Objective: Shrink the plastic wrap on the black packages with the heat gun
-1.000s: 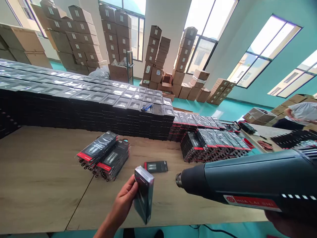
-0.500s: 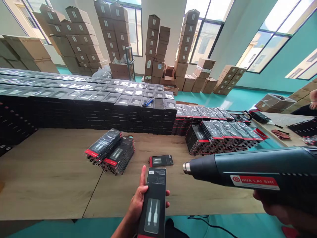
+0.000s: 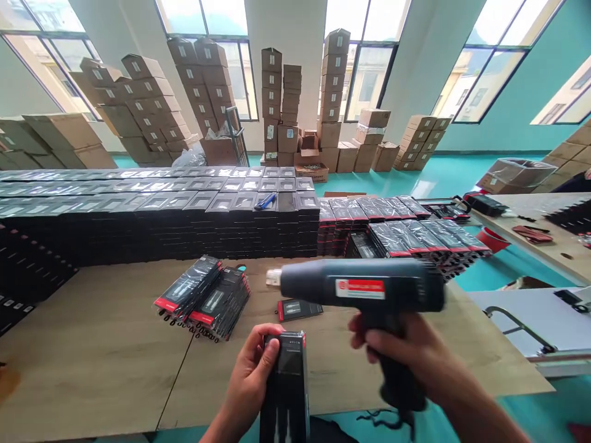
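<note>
We hold a black pack (image 3: 286,384) upright in the left hand (image 3: 252,375), fingers curled round its top end, near the front edge of the table (image 3: 92,363). The pack's lower end runs out of frame, so we cannot read its face.

The right hand (image 3: 401,347) is closed round the grip of a heat gun (image 3: 355,288). The gun sits level above the table, nozzle pointing left, its tip above and slightly behind the pack and apart from it. A red label shows on the barrel; the cord hangs below the grip.

On the table just behind the pack lies a single flat pack (image 3: 300,309). To its left, two fanned piles (image 3: 203,298) of wrapped packs with red ends lie side by side, touching. Behind them a long wall of stacked black boxes (image 3: 152,221) spans the table; a blue tool (image 3: 265,200), possibly a cutter, rests on top. To the right of the wall sit rows of wrapped packs (image 3: 406,234). Cartons (image 3: 286,104) are stacked by the windows.
</note>
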A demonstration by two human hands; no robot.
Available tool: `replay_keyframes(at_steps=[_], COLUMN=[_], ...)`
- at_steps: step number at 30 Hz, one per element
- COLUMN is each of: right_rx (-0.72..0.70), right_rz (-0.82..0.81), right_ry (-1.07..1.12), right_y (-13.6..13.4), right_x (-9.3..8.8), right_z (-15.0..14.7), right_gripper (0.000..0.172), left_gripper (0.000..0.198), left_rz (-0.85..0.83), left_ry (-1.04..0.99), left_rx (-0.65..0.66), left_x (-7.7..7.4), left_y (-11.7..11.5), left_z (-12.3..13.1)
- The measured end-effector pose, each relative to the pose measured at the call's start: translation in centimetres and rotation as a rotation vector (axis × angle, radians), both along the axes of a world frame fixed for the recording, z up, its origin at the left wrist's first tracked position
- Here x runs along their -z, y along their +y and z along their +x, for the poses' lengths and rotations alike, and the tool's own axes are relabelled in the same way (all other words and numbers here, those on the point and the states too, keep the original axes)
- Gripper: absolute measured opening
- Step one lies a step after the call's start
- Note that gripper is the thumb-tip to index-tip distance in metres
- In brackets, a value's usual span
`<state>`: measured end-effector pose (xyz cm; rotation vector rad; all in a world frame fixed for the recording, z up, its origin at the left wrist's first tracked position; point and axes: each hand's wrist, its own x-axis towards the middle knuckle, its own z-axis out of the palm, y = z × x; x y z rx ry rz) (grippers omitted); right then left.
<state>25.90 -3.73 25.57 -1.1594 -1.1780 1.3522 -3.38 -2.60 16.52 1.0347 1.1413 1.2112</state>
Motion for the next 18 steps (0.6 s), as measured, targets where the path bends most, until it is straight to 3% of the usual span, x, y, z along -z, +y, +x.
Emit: replay_keyframes(at_steps=[3,5,10,18], right_rx=[-0.061,-0.093,-0.155,-0.145], right_rz=[0.024,0.031,-0.007,-0.081], right_ry=[0.060,0.070,0.066,0.058], right_y=[2.4,2.9,2.1,0.3], right_x=[1.4,2.0,2.6,2.9], right_z=[-3.9,-4.8,-4.7,-5.8], right_gripper=[0.045,0.045,0.047,0.041], left_gripper=[0.044,0.045,0.042,0.040], left_rz=[0.061,0.058,0.048,-0.022], left_ry=[0.092,0.093,0.043,0.025], left_rx=[-0.085,-0.099,-0.163,-0.196], left_x=[-0.6,-0.7,-0.5,-1.0], left_y=[-0.5,-0.9,-2.4,-3.7], left_z=[1.6,2.7,4.5,4.6])
